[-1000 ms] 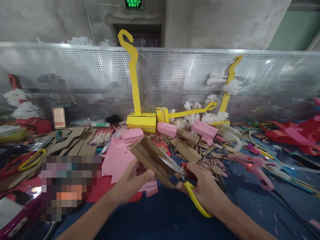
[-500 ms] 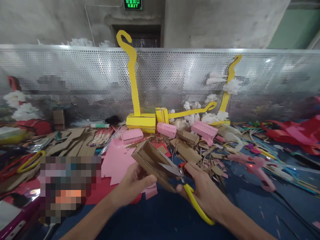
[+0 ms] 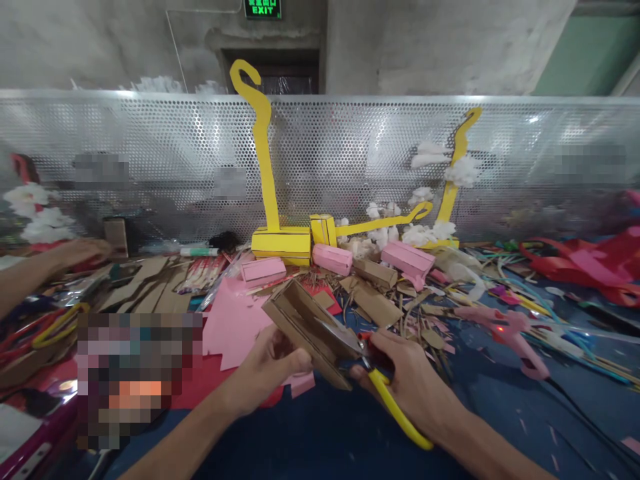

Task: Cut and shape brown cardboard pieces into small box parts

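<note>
Brown cardboard box [image 3: 311, 341] tilts, clamped in the left hand [image 3: 267, 370]; scissors [image 3: 386, 392], gripped by the right hand [image 3: 406, 363], reach to its open side; pink glue gun [image 3: 516, 328] lies right of both hands.

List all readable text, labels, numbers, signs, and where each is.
"EXIT": green-lit sign at the top.
Characters above "EXIT": cut off by the frame edge; not fully readable.
Green-and-white tube: too small to read.
Red-and-white strips: too small to tell print from pattern.
Scissors, cardboard piece: no text visible.
</note>
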`<state>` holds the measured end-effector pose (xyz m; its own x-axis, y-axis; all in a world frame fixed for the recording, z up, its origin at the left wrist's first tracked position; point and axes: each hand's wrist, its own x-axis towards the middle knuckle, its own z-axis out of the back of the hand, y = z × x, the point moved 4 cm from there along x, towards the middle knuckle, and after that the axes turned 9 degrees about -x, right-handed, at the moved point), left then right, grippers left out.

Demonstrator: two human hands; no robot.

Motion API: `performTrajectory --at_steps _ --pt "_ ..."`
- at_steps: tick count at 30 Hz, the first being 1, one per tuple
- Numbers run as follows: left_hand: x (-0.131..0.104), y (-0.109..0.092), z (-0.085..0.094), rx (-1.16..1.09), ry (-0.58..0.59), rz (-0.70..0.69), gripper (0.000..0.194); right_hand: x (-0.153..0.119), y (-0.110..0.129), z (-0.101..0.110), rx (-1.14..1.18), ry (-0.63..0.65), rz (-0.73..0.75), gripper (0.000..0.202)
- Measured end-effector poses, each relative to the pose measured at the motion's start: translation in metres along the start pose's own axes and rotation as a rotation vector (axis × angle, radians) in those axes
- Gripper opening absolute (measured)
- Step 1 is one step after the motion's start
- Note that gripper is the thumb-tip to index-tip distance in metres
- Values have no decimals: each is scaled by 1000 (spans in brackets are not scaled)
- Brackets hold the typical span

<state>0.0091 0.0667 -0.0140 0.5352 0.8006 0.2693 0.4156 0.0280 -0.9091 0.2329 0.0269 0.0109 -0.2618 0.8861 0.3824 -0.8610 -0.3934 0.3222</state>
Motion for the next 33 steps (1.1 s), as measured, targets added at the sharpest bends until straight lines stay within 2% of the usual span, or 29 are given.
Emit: performTrajectory --at_steps 6,14,19,23,28,33 --pt "0 4 4 -72 -8 45 46 -2 -2 -3 25 20 -21 42" --pt "1 6 4 -129 78 12 36 0 -7 -6 36 51 -99 45" --pt "0 6 4 -152 62 19 33 -1 -6 -2 80 39 -100 52" --pt "0 8 6 -181 54 15 31 -1 -8 -4 131 85 -134 53" --pt "4 -1 5 -118 30 -19 31 1 -9 -7 77 72 -128 46" --pt "5 -7 -9 -54 64 -15 39 3 0 0 65 31 -64 31"
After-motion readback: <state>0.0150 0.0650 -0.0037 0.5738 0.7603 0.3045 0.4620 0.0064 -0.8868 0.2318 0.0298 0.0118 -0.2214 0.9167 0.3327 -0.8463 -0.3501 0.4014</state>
